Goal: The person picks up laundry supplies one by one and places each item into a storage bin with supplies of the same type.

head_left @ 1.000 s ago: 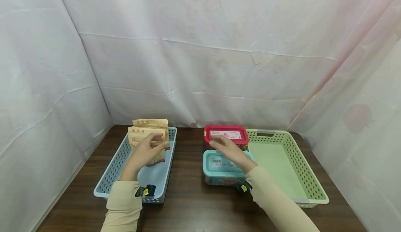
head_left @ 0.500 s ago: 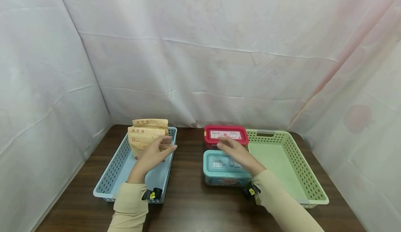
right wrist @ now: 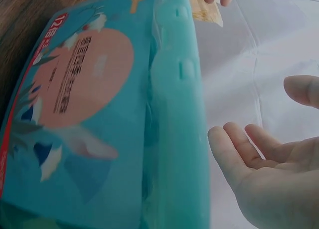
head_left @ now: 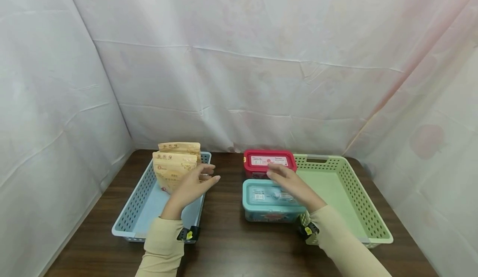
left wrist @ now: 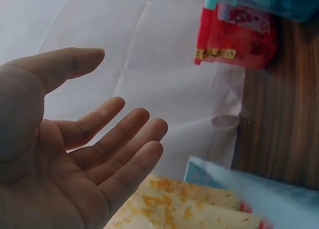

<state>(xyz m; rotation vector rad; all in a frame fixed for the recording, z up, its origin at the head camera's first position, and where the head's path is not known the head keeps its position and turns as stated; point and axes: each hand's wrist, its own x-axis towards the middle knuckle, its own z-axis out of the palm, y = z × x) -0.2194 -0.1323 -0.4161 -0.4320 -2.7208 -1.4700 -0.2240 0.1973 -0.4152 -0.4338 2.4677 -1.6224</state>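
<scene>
My left hand (head_left: 191, 187) hovers above the right side of the blue basket (head_left: 125, 226), fingers relaxed and holding nothing. Two tan pouches (head_left: 172, 167) stand in that basket, partly hidden behind the hand. In the left wrist view the palm and spread fingers (left wrist: 130, 151) are bare. My right hand (head_left: 295, 187) is over the turquoise lidded box (head_left: 270, 216), loosely bent and empty. Behind that box sits a red lidded box (head_left: 257, 153). The right wrist view has the turquoise box (right wrist: 99, 104) close up, apart from the fingertips (right wrist: 219, 139).
A green basket (head_left: 367, 202) stands on the right, beside the two boxes, with its left edge partly hidden. Dark wooden tabletop (head_left: 228, 235) lies between the blue basket and the boxes. A pale curtain (head_left: 239, 82) hangs behind the table and along both sides.
Both hands have drifted to the right, the left from in front of the pouches toward the blue basket's right rim. The pouches, boxes and baskets have stayed in place.
</scene>
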